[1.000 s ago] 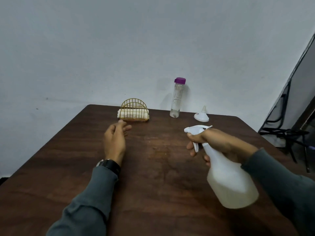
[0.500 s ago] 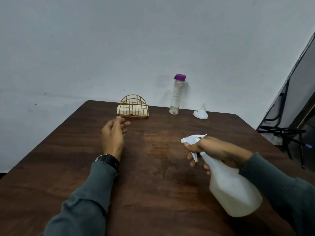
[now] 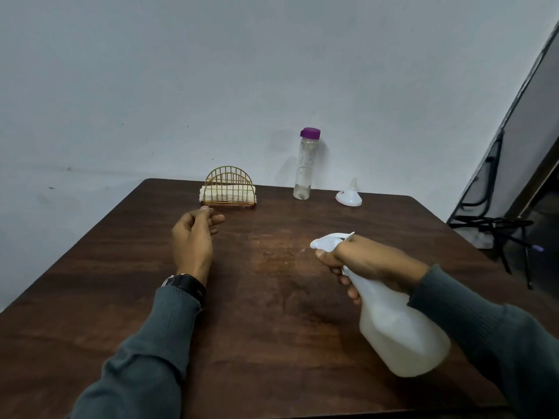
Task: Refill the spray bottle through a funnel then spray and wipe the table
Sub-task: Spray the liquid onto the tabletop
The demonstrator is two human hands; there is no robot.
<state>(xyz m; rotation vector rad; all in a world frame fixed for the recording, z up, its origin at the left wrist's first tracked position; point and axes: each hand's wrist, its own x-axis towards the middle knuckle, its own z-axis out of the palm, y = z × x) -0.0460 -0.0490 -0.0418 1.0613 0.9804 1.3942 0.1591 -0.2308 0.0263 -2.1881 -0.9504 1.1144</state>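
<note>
My right hand [image 3: 367, 261] grips the neck and trigger of a white spray bottle [image 3: 399, 328], tilted with its nozzle aimed left at the middle of the dark wooden table [image 3: 121, 267]. A damp patch [image 3: 278, 255] with fine droplets lies in front of the nozzle. My left hand [image 3: 193, 240] hovers over the table with loosely curled fingers and holds nothing. A white funnel [image 3: 348, 196] sits upside down at the far edge. Left of it stands a clear bottle [image 3: 304, 167] with a purple cap, almost empty.
A gold wire holder [image 3: 229, 190] with folded white cloths stands at the table's far edge, just beyond my left hand. The grey wall runs behind the table. A black metal frame [image 3: 496, 225] stands on the floor to the right.
My right hand has brought the spray bottle lower and nearer, and the wet patch in front of the nozzle has grown. My left hand has barely moved.
</note>
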